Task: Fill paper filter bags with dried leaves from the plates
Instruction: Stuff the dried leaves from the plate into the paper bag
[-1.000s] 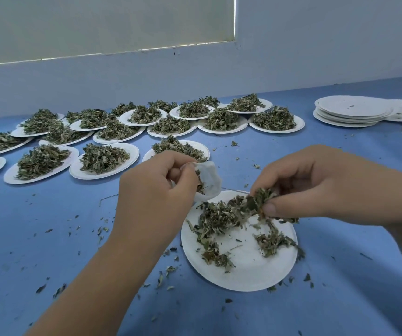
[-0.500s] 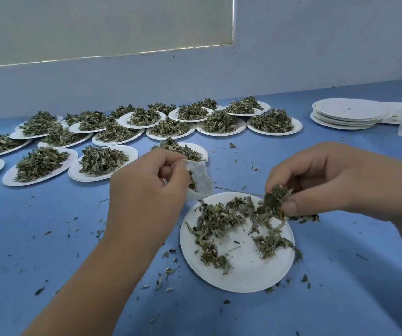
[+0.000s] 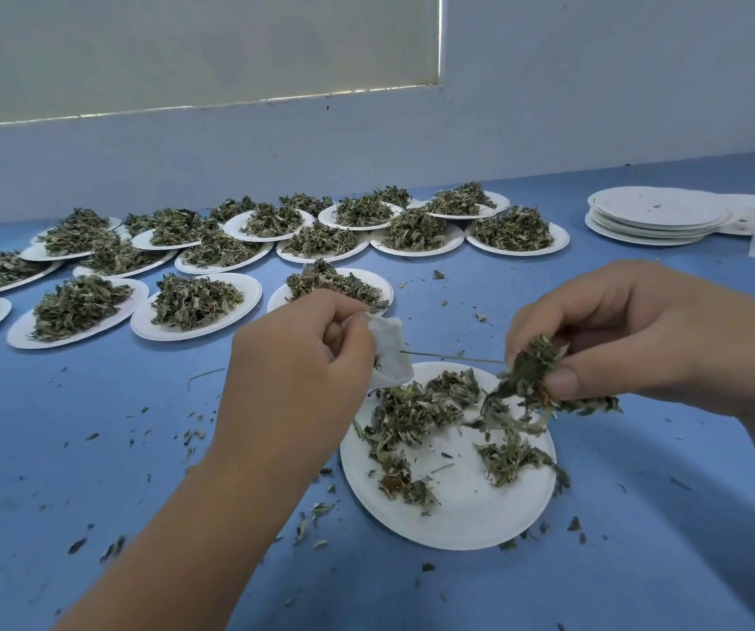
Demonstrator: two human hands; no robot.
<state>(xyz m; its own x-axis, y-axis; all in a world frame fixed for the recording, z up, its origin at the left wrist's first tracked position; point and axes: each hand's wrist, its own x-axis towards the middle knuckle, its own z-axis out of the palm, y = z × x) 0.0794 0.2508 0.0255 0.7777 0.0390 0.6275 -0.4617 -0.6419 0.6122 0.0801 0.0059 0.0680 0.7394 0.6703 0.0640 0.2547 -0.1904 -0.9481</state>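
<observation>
The left hand (image 3: 293, 357) pinches a white filter bag (image 3: 391, 352) between curled thumb and fingers, above the far rim of the near plate (image 3: 467, 507). The right hand (image 3: 631, 330), fingers curled, grips a clump of dried leaves (image 3: 530, 380) over that plate, apart from the bag. Heaped plates (image 3: 184, 334) crowd the blue table (image 3: 93, 448) behind the hands. A stack of empty plates (image 3: 653, 211) sits far right.

Matt white paper plate (image 3: 457, 516); thin white fibrous paper filter bag (image 3: 391, 352); dry, crumbly green leaves (image 3: 412, 412); smooth matt blue surface (image 3: 93, 448).
</observation>
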